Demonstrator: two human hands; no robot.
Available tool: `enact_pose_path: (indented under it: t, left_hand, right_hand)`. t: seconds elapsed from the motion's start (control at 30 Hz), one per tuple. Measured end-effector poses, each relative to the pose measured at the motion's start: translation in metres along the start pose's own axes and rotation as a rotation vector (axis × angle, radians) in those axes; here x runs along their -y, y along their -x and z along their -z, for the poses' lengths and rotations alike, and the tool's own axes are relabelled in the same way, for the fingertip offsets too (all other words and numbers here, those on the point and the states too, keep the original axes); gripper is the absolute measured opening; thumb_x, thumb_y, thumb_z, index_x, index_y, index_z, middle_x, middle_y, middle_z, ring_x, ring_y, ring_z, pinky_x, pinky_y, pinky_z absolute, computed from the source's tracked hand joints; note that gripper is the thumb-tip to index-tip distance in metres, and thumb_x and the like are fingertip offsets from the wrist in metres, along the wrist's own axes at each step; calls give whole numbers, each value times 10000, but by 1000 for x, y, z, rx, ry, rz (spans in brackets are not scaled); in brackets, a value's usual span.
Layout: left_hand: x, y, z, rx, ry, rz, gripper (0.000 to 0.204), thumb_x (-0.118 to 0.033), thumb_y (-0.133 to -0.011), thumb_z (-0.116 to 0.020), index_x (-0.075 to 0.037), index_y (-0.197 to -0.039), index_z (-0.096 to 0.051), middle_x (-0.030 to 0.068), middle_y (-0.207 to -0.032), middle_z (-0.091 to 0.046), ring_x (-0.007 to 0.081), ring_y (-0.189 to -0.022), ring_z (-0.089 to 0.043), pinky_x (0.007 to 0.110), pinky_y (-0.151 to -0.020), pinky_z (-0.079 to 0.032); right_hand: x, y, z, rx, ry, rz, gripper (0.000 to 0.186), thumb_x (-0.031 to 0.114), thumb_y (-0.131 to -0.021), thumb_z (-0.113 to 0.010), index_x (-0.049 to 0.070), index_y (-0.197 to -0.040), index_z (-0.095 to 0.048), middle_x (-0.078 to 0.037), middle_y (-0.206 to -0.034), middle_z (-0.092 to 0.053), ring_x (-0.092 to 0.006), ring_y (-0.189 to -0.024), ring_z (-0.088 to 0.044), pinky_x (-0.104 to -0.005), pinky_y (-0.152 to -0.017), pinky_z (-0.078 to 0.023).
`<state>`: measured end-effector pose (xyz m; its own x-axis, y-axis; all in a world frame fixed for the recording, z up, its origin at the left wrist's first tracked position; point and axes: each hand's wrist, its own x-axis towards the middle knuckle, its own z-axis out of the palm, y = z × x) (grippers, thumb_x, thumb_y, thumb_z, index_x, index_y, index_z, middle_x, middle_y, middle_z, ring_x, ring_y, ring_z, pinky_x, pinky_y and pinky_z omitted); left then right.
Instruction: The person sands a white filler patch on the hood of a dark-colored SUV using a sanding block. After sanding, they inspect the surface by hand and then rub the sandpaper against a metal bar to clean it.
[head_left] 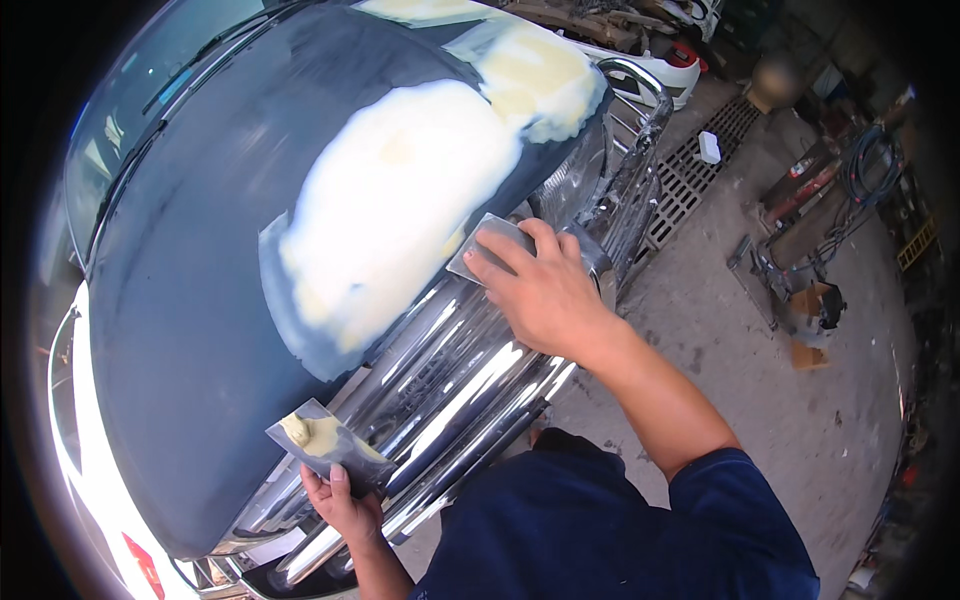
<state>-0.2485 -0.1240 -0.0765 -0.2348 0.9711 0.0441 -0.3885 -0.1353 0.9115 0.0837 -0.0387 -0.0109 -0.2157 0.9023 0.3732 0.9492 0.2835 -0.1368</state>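
We see that the left hand (pixel 348 507) holds a plate (pixel 358 456) with yellow paste (pixel 322 436), and the right hand (pixel 552 295) a scraper (pixel 503 229) near the hood (pixel 200 270).

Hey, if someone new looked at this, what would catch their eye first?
Probably the big white patch on the dark car hood, upper centre. Then the right hand, mid-picture, holding a flat grey spreader near the patch's lower right edge, and the left hand, lower left, holding a plate with yellowish paste. Shiny chrome bars run along the hood's front.
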Motion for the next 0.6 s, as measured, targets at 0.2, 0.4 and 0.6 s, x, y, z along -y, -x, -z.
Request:
enact_pose_path:
  t: [0.2,0.4,0.6]
  left_hand:
    - [-1,3,-5,-1,-12,-13,498,-59,-894,-571,2,-1348,-375,132,-1229,-555,219,-1100,-557,377,-994,-422]
    - [2,1,-2,-13,-39,-24,487,-61,-901,-563,8,-1344,-372,137,-1227,-555,223,-1099,-558,380,-999,-419]
    - [-1,3,-6,-19,-46,-36,494,-58,-899,-561,13,-1348,-367,143,-1227,-553,225,-1098,-559,377,-1001,-417]
  right_hand:
    - [-18,-14,17,-94,33,3,366,176,-868,-591,131,-1231,-592,-58,-1334,-490,-387,-1191,-423,-496,-912,-371]
    - [-22,-10,2,-14,11,-18,393,157,-859,-610,134,-1249,-574,-59,-1362,-462,-399,-1209,-407,-501,-942,-364]
    - [-36,-13,21,-25,34,-40,401,163,-864,-611,135,-1261,-563,-56,-1365,-455,-396,-1207,-404,-503,-956,-359]
